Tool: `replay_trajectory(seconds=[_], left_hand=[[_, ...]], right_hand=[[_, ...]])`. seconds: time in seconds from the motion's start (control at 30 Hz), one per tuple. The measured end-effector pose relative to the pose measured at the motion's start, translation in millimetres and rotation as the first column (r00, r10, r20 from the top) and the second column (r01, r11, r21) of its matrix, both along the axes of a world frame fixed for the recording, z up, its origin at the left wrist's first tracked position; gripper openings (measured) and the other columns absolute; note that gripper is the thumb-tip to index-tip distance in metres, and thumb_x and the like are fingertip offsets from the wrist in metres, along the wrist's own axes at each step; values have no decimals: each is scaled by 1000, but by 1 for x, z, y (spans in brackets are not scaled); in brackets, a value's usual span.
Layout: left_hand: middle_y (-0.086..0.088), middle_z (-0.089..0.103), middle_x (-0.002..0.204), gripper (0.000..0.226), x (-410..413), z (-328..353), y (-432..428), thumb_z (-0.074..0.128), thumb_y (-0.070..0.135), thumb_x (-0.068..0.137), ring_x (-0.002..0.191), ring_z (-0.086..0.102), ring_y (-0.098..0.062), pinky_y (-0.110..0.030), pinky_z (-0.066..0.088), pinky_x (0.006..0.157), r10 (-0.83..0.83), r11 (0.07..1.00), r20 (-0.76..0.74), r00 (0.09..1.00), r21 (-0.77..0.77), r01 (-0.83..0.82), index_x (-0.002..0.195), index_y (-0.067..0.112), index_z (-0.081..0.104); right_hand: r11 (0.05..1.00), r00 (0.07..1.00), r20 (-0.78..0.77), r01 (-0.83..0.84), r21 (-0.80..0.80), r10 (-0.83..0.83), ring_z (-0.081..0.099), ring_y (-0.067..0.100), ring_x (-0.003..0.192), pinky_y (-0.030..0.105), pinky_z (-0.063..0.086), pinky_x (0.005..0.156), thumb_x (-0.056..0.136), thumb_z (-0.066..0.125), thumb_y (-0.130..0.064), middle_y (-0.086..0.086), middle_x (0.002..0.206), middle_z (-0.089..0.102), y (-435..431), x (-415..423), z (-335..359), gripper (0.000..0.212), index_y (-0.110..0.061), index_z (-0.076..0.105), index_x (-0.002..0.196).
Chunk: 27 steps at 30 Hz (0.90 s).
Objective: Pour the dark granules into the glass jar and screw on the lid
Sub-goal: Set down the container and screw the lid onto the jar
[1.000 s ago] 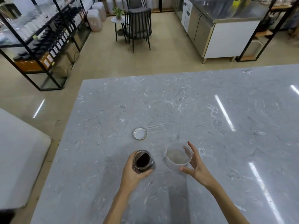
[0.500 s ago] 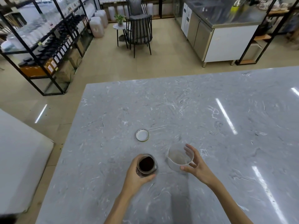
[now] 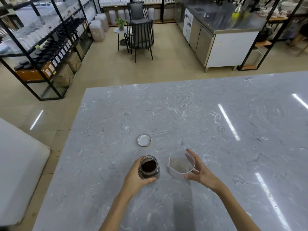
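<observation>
1. Granules [image 3: 148, 166], dark and loose, already sit inside the glass jar [image 3: 148, 168], which stands upright on the grey marble desk [image 3: 216, 130] in the lower middle of the frame.
2. My left hand [image 3: 135, 178] has its grip wrapped around the jar's side, thumb across the near wall, steadying it on the desk.
3. My right hand [image 3: 199, 172] is spread wide around the clear plastic beaker [image 3: 181, 165], just right of the jar; whether the fingers actually press its wall I cannot tell. The beaker looks empty, so I judge the pouring done.
4. Lid [image 3: 144, 140] lies flat on the desk above the jar in the frame, apart from both hands, pale inner face up.
5. Remaining step, as I judge it: reach the lid, turn it over and screw it on.
6. Risks from here:
   - Reaching across the open jar could knock it and spill granules, since nothing covers the mouth yet.
   - Any grains on the rim could make the lid catch or sit crooked.
   - Starting the lid tilted would cross the thread.
   - The light beaker could tip if my right hand brushes it on leaving.
</observation>
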<state>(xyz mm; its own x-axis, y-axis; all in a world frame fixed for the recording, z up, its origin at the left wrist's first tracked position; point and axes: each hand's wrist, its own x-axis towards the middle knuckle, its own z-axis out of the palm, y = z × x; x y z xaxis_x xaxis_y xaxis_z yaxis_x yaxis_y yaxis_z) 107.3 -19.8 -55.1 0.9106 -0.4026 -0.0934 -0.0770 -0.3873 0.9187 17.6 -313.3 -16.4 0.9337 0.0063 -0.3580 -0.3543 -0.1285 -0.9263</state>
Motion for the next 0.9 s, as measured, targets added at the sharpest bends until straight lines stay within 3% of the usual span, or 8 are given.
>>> replay_trajectory(seconds=[0.13, 0.3, 0.47, 0.57, 0.63, 0.73, 0.83, 0.9], left_hand=[[17, 52, 133, 86, 3, -1, 6, 96, 42, 57, 124, 53, 0, -29, 44, 104, -44, 999, 27, 999, 27, 43, 129, 52, 49], [19, 54, 133, 87, 1, -5, 9, 95, 46, 57, 125, 52, 0, -26, 43, 104, -40, 999, 39, 998, 27, 38, 129, 56, 48], [28, 53, 130, 86, 0, -3, 9, 94, 45, 59, 125, 51, 1, -18, 40, 99, -52, 998, 59, 997, 42, 50, 128, 60, 47], [27, 53, 130, 87, 1, -5, 10, 94, 49, 58, 126, 51, 1, -25, 42, 103, -51, 998, 47, 998, 50, 49, 130, 57, 47], [25, 53, 131, 89, 1, -7, 10, 94, 51, 57, 125, 51, 2, -31, 43, 106, -45, 997, 35, 998, 57, 43, 133, 50, 47], [21, 54, 131, 89, 0, -7, 10, 93, 53, 57, 124, 51, 2, -35, 44, 107, -34, 997, 24, 999, 68, 32, 134, 47, 48], [20, 54, 132, 87, 1, -5, 10, 93, 50, 58, 124, 52, 1, -37, 44, 107, -37, 997, 12, 999, 72, 36, 133, 47, 49], [17, 55, 132, 85, 2, -3, 8, 92, 49, 60, 124, 53, -3, -41, 45, 105, -55, 995, 6, 998, 80, 54, 134, 42, 50]], right_hand=[[1000, 1000, -5, -14, -7, 14, 34, -8, 136, 16, 43, 102, 76, 83, -5, -11, 156, 29, -2, 2, 4, 105, -41, 20, 152], [999, 1000, -28, 0, 44, 1, 29, 6, 145, 19, 44, 103, 77, 81, 0, -12, 152, 36, -4, 2, 5, 107, -44, 19, 152], [1000, 996, -91, 22, -16, -23, 43, 9, 133, 17, 47, 95, 84, 74, 1, -19, 132, 56, -9, -3, 16, 103, -47, 14, 152], [987, 992, -113, 34, -155, -52, 55, 15, 124, 32, 45, 105, 89, 67, 4, -4, 135, 59, -13, -10, 30, 88, -37, 23, 153], [929, 986, -61, 123, -348, -153, 63, 20, 112, 32, 49, 97, 90, 66, 1, 9, 129, 64, -19, -12, 43, 66, -23, 42, 147], [797, 969, 97, 241, -553, -226, 68, 19, 101, 28, 49, 86, 93, 66, -11, 2, 108, 72, -20, 8, 69, 39, -17, 60, 131], [796, 986, 149, 146, -588, -71, 66, 9, 89, 11, 45, 73, 94, 65, -20, -9, 98, 71, 3, 61, 94, 34, -23, 61, 127], [808, 992, 78, -38, -589, 104, 67, 13, 94, 12, 46, 71, 93, 66, -24, -4, 105, 71, 31, 107, 95, 36, -24, 60, 129]])
